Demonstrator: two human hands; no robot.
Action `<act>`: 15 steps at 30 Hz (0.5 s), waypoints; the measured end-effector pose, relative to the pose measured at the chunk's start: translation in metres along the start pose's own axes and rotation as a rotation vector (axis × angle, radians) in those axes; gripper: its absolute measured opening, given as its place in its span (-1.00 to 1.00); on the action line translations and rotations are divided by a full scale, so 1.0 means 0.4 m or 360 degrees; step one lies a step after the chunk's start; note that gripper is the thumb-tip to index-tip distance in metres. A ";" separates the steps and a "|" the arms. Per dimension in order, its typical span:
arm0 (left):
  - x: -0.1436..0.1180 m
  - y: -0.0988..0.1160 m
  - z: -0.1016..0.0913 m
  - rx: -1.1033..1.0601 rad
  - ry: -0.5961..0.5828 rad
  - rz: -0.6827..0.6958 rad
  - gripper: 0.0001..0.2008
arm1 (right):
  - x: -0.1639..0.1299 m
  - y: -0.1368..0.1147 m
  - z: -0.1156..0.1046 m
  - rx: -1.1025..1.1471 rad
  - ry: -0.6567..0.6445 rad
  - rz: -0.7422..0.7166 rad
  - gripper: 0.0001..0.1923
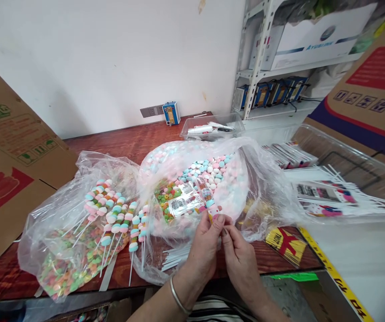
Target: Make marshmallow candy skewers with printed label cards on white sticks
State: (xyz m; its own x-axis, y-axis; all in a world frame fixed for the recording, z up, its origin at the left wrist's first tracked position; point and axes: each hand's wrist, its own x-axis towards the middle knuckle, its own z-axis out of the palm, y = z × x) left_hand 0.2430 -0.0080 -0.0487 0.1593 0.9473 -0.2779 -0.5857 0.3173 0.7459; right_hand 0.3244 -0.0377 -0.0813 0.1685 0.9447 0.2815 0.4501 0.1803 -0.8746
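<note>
At a cluttered table [138, 138], both hands pinch one wrapped candy skewer [209, 201], left hand [205, 243] beside right hand [237, 255], its long axis pointing away over the candy bag [246, 179].

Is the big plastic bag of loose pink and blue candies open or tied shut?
Open. The candy bag lies spread wide on the table, its mouth gaping, loose candies exposed inside.

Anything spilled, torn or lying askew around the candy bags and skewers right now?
Nothing stands out. The pink, blue and white marshmallow candies stay inside their clear plastic bag, finished skewers lie grouped on the other bag, and both hands, left hand and right hand, pinch one wrapped candy stick.
</note>
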 end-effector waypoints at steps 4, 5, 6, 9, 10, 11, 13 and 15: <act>0.003 0.022 -0.015 0.0234 -0.0026 0.0026 -0.72 | -0.016 0.027 -0.003 -0.0267 0.0052 -0.0170 -0.69; 0.004 0.025 -0.019 0.0263 -0.0025 0.0010 -0.71 | -0.020 0.031 -0.002 -0.0326 0.0070 -0.0215 -0.69; 0.005 0.026 -0.021 0.0282 -0.0025 -0.0006 -0.71 | -0.024 0.032 0.000 -0.0373 0.0077 -0.0246 -0.69; 0.006 0.013 -0.024 0.0318 -0.0030 -0.0011 -0.71 | -0.026 0.027 0.006 -0.0430 0.0075 -0.0263 -0.68; 0.006 0.005 -0.024 0.0323 -0.0036 -0.0002 -0.71 | -0.025 0.023 0.008 -0.0425 0.0076 -0.0256 -0.68; 0.006 -0.002 -0.024 0.0326 -0.0042 0.0009 -0.71 | -0.023 0.018 0.009 -0.0420 0.0078 -0.0245 -0.67; 0.005 -0.014 -0.024 0.0323 -0.0058 0.0023 -0.72 | -0.019 0.011 0.011 -0.0381 0.0090 -0.0217 -0.66; 0.003 -0.015 -0.024 0.0286 -0.0075 0.0010 -0.73 | -0.016 0.009 0.012 -0.0323 0.0085 -0.0184 -0.66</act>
State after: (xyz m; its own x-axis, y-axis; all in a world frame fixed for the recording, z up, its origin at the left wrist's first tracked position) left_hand 0.2392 -0.0091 -0.0595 0.1956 0.9490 -0.2473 -0.4360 0.3100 0.8449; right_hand 0.3209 -0.0417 -0.0880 0.1494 0.9040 0.4007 0.6353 0.2228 -0.7394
